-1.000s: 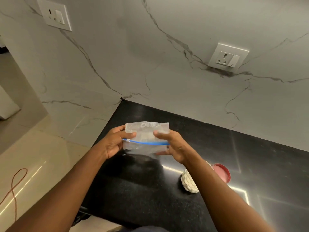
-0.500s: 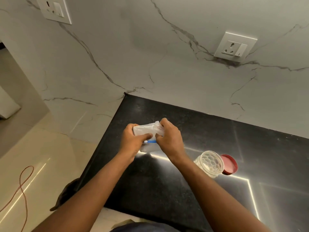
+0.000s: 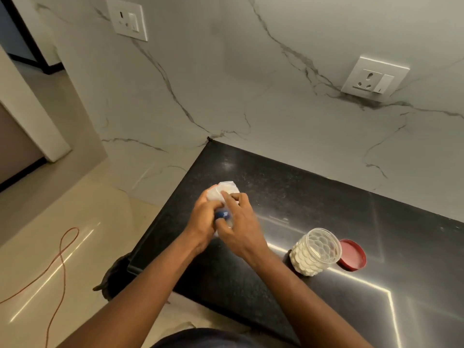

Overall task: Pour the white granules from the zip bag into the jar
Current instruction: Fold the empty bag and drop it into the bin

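Zip bag crumpled in both hands, jar standing open to the right

Head view, sole entry: zip bag (image 3: 227, 190), clear plastic, bunched between the two hands above the black countertop (image 3: 288, 187); its blue zip strip shows as a dark blue knot in the gap between the palms; no granules can be made out inside it. Left hand (image 3: 204, 219), fingers curled and pressed on the bag's near side. Right hand (image 3: 238, 222), fingertips pinching the crumpled top, thumb pressing near the blue strip; judged a grip for folding or compacting the bag, not for tipping it. Jar (image 3: 315, 251), faceted clear plastic, upright, well apart to the right, lid off, white granules filling the lower part; pouring judged largely done. Red lid (image 3: 352, 254), flat on the counter, touching or just beside the jar, presumably kept close for recapping. Writing: none legible on bag, jar or lid.
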`<state>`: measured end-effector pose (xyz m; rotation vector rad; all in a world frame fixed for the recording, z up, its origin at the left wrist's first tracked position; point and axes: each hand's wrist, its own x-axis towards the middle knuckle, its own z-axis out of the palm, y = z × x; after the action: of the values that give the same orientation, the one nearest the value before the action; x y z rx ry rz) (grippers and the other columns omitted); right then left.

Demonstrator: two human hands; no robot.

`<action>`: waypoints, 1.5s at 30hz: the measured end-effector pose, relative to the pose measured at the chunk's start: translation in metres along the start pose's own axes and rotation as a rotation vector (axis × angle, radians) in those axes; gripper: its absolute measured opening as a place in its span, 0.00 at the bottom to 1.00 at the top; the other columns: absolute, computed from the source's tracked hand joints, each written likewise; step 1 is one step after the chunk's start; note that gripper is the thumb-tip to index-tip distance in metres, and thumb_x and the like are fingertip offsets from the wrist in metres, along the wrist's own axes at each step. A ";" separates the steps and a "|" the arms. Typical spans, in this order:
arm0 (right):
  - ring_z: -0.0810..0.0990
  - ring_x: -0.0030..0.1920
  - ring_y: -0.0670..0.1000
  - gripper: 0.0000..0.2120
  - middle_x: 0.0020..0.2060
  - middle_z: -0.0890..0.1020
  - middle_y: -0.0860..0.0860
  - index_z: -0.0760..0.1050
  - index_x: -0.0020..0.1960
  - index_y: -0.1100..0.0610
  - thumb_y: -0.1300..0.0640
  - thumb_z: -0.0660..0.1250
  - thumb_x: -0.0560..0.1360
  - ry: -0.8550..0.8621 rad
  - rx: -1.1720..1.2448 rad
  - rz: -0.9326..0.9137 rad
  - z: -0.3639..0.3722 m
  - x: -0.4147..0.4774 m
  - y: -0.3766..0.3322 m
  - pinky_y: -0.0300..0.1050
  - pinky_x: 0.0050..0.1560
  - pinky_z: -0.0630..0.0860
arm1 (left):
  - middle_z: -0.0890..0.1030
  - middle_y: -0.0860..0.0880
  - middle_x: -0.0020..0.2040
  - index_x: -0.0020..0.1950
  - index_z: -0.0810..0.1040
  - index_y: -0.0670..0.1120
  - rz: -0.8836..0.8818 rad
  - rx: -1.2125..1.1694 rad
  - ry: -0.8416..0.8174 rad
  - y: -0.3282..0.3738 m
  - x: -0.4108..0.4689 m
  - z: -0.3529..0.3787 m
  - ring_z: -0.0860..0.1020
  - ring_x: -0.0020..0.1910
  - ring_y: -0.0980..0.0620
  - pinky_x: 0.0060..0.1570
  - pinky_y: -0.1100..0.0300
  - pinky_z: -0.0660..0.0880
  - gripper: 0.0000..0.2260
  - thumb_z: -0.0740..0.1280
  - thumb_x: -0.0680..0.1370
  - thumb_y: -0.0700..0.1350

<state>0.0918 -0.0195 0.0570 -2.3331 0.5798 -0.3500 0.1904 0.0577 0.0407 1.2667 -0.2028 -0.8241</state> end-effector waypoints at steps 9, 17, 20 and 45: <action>0.79 0.63 0.45 0.17 0.67 0.78 0.43 0.78 0.66 0.44 0.57 0.66 0.79 0.094 0.430 -0.073 0.037 -0.044 -0.028 0.43 0.60 0.82 | 0.86 0.42 0.57 0.67 0.79 0.47 0.080 -0.012 0.292 0.007 -0.043 -0.054 0.87 0.53 0.44 0.48 0.50 0.86 0.13 0.67 0.84 0.50; 0.90 0.49 0.58 0.08 0.49 0.90 0.55 0.84 0.55 0.59 0.57 0.75 0.78 -0.278 0.920 0.368 0.090 -0.031 -0.079 0.45 0.45 0.85 | 0.82 0.47 0.60 0.63 0.75 0.53 0.116 0.081 0.422 0.017 -0.075 -0.149 0.83 0.57 0.47 0.54 0.50 0.84 0.11 0.70 0.83 0.52; 0.90 0.44 0.58 0.05 0.46 0.89 0.58 0.84 0.51 0.61 0.60 0.76 0.77 -0.229 0.989 0.479 0.144 -0.033 -0.109 0.45 0.43 0.85 | 0.82 0.49 0.59 0.70 0.71 0.53 0.085 0.143 0.532 0.015 -0.080 -0.211 0.84 0.55 0.49 0.51 0.51 0.85 0.26 0.75 0.77 0.60; 0.88 0.47 0.64 0.16 0.48 0.86 0.67 0.76 0.63 0.73 0.65 0.68 0.79 -0.165 0.367 1.229 0.712 0.051 0.105 0.60 0.51 0.86 | 0.83 0.54 0.50 0.59 0.81 0.49 -0.359 0.561 0.308 -0.266 0.067 -0.603 0.81 0.47 0.60 0.44 0.68 0.74 0.06 0.70 0.83 0.47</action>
<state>0.3873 0.2895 -0.5238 -1.2930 1.5400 0.2932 0.4600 0.4569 -0.4141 1.9795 0.0523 -0.8936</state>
